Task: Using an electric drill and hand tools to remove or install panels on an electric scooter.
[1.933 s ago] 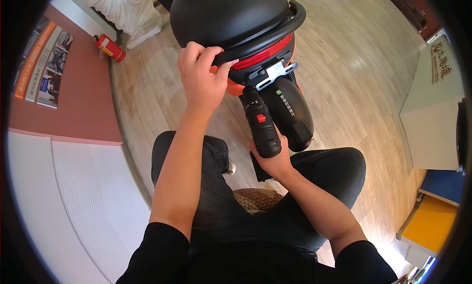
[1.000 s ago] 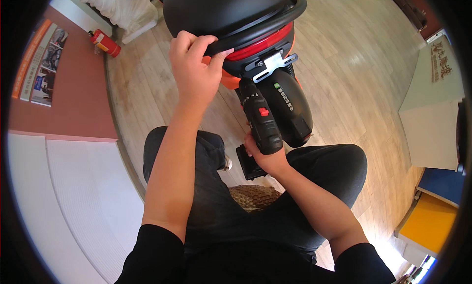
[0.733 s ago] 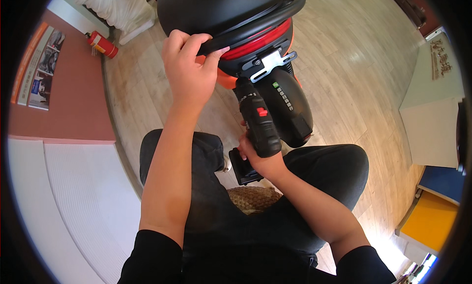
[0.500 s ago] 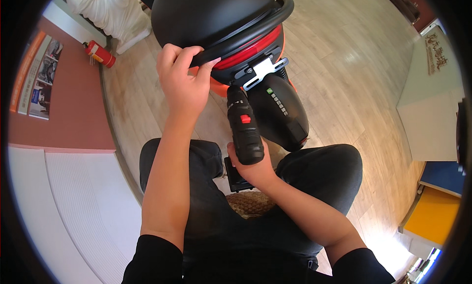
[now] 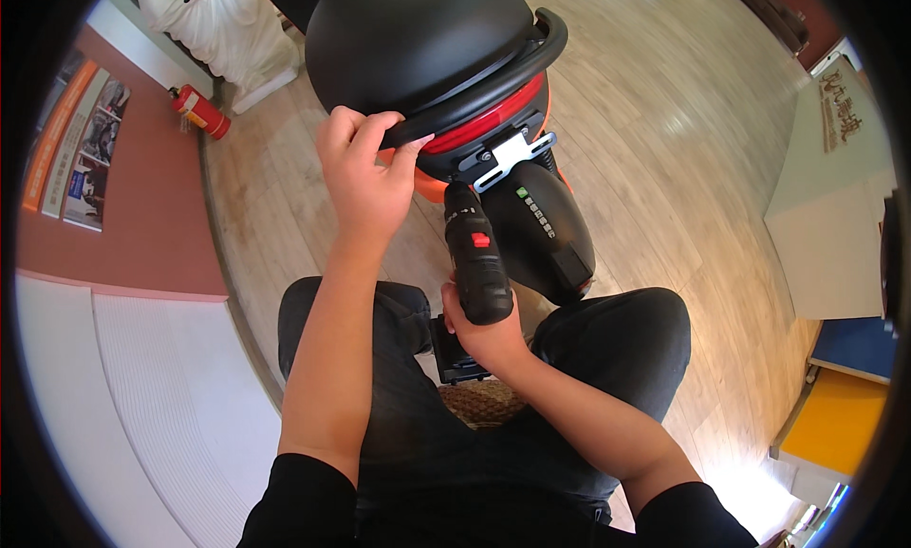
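Note:
My left hand [image 5: 370, 178] is closed around the left end of a black grab rail [image 5: 493, 87], which curves behind the black seat [image 5: 418, 45] of a scooter. My right hand [image 5: 492, 342] grips the handle of a black cordless drill [image 5: 476, 254] with a red switch on top. The drill's nose points away from me, at the underside of the tail, left of a silver plate bracket [image 5: 515, 155]. Whether its tip touches a screw there cannot be seen. Above the bracket runs a red tail light [image 5: 495, 113]; below it hangs a black rear mudguard [image 5: 543, 227].
My knees flank the scooter's rear, over a woven seat [image 5: 479, 403]. A red fire extinguisher [image 5: 201, 111] stands by the left wall, near a white-wrapped object [image 5: 223, 36]. On the right are a pale cabinet [image 5: 821, 197] and a yellow panel [image 5: 830, 415].
The view has shifted slightly, so the scooter and both hands sit a little lower in the picture. Both holds stay the same, and the drill remains against the same area under the tail.

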